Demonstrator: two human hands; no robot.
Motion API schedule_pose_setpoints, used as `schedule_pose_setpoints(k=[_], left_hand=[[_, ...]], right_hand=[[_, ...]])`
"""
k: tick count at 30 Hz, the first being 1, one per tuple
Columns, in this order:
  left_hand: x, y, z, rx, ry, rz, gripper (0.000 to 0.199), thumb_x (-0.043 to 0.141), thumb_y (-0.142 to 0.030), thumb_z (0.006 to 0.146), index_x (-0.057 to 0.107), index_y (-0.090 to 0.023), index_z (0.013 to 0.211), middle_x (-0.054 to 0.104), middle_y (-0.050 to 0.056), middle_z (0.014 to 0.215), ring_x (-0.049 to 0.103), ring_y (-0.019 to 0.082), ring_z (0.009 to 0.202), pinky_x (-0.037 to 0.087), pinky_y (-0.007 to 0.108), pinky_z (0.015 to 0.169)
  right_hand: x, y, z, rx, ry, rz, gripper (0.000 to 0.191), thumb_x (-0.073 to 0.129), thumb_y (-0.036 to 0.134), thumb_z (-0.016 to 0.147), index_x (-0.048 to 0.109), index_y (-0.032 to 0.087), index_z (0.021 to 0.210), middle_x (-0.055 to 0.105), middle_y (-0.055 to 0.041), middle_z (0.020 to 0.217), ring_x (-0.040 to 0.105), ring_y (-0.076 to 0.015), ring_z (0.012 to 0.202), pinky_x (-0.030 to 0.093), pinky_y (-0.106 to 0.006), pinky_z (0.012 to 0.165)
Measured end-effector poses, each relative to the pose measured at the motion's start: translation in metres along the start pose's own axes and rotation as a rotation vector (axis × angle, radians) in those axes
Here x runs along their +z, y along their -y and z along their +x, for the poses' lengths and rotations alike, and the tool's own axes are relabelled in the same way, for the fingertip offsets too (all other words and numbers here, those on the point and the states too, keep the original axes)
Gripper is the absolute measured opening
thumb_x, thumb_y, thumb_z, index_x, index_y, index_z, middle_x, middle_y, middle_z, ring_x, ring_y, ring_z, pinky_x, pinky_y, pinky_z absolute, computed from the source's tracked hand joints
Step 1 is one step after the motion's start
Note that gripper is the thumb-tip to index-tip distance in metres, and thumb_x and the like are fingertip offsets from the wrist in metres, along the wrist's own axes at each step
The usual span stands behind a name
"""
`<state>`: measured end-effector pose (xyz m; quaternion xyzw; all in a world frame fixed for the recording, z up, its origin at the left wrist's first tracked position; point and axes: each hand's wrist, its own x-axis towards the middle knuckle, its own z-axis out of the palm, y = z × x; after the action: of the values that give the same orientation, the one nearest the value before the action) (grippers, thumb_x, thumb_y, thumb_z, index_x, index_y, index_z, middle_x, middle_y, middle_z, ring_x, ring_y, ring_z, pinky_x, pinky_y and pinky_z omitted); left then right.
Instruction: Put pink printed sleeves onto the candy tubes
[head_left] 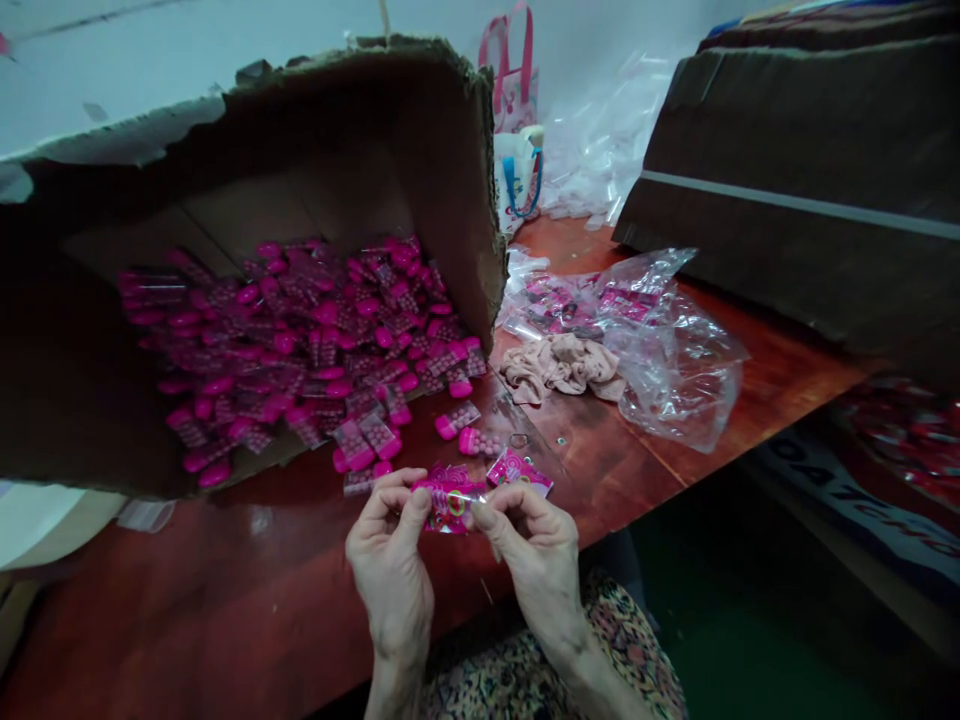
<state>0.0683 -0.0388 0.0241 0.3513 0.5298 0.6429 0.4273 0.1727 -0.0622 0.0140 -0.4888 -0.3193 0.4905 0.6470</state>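
Note:
Between my two hands, near the front of the table, is a small pink printed packet (452, 508) with a clear part. My left hand (394, 550) pinches its left end, and my right hand (532, 550) pinches the right end. Just behind the right fingers lies a flat pink printed label (519, 468). Two pink-capped clear containers with small beads, one of them a bead-filled container (480, 442), rest on the table beyond the packet. A large pile of the same containers (322, 340) fills the floor of a tipped cardboard box (450, 130).
A crumpled beige cloth (562, 365) and a clear plastic bag (679, 370) lie on the red table (247, 580). A large dark cardboard box (795, 180) stands at right. Pink-handled bag (517, 90) and clear plastic pieces (600, 140) are behind.

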Motion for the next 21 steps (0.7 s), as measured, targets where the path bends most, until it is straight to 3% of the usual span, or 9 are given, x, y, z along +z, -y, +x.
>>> schedule_pose_setpoints(k=[2,6,8,11,14,16,19,21], left_hand=[[-0.001,-0.003,0.003,-0.097,0.022,-0.044,0.018,0.076,-0.023,0.063,0.062,-0.016,0.053,0.068,0.001,0.082,0.057,0.010,0.078,0.043,0.016,0.069],[-0.004,-0.007,0.006,-0.366,0.224,-0.109,0.021,0.069,-0.035,0.071,0.072,-0.015,0.077,0.070,0.006,0.084,0.060,0.014,0.073,0.047,0.025,0.069],[-0.006,-0.005,0.006,-0.403,0.252,-0.114,0.026,0.066,-0.037,0.074,0.073,-0.015,0.086,0.071,0.008,0.084,0.062,0.017,0.077,0.047,0.028,0.072],[-0.007,0.002,0.004,-0.339,0.160,-0.087,0.020,0.068,-0.033,0.073,0.074,-0.016,0.082,0.071,0.005,0.080,0.062,0.017,0.081,0.046,0.026,0.076],[-0.006,0.009,0.003,-0.308,0.078,-0.094,0.018,0.069,-0.034,0.071,0.074,-0.016,0.076,0.069,0.002,0.071,0.061,0.014,0.073,0.046,0.024,0.074],[-0.007,0.012,0.005,-0.279,-0.039,-0.125,0.019,0.073,-0.036,0.067,0.073,-0.017,0.070,0.068,0.000,0.065,0.059,0.010,0.064,0.046,0.021,0.067],[-0.011,0.014,0.010,-0.232,-0.254,-0.163,0.024,0.080,-0.037,0.055,0.070,-0.017,0.063,0.065,-0.004,0.059,0.053,0.006,0.055,0.044,0.016,0.060],[-0.013,0.013,0.012,-0.233,-0.273,-0.169,0.025,0.080,-0.038,0.054,0.070,-0.017,0.063,0.065,-0.004,0.059,0.053,0.006,0.055,0.044,0.016,0.059]], right_hand=[[0.001,-0.002,0.000,0.022,0.034,-0.003,0.023,0.066,0.033,0.076,0.060,0.016,0.063,0.054,0.0035,0.052,0.036,-0.0047,0.041,0.031,-0.017,0.039],[0.003,-0.008,0.003,0.048,0.053,-0.021,0.017,0.063,0.033,0.079,0.065,0.016,0.075,0.052,0.0049,0.053,0.036,-0.0041,0.040,0.031,-0.016,0.038],[0.006,-0.010,0.004,0.057,0.048,0.003,0.015,0.064,0.032,0.078,0.067,0.017,0.081,0.056,0.0038,0.056,0.039,-0.0043,0.040,0.032,-0.016,0.037],[0.011,-0.012,0.004,0.078,0.023,0.053,0.013,0.071,0.028,0.071,0.067,0.016,0.070,0.061,0.0015,0.057,0.045,-0.0061,0.043,0.035,-0.016,0.039],[0.011,-0.012,0.008,0.096,-0.023,0.090,0.019,0.073,0.029,0.069,0.063,0.015,0.061,0.057,0.0034,0.049,0.038,-0.0041,0.038,0.029,-0.015,0.035],[0.005,-0.012,0.012,0.096,-0.066,0.108,0.020,0.070,0.033,0.072,0.061,0.016,0.065,0.055,0.0052,0.048,0.033,-0.0024,0.035,0.025,-0.015,0.033],[-0.003,-0.011,0.017,0.068,-0.124,0.106,0.020,0.066,0.035,0.077,0.060,0.018,0.068,0.058,0.0044,0.055,0.036,-0.0024,0.037,0.028,-0.014,0.035],[-0.003,-0.010,0.016,0.052,-0.125,0.042,0.015,0.067,0.031,0.076,0.063,0.018,0.072,0.061,0.0030,0.059,0.042,-0.0039,0.041,0.033,-0.015,0.039]])
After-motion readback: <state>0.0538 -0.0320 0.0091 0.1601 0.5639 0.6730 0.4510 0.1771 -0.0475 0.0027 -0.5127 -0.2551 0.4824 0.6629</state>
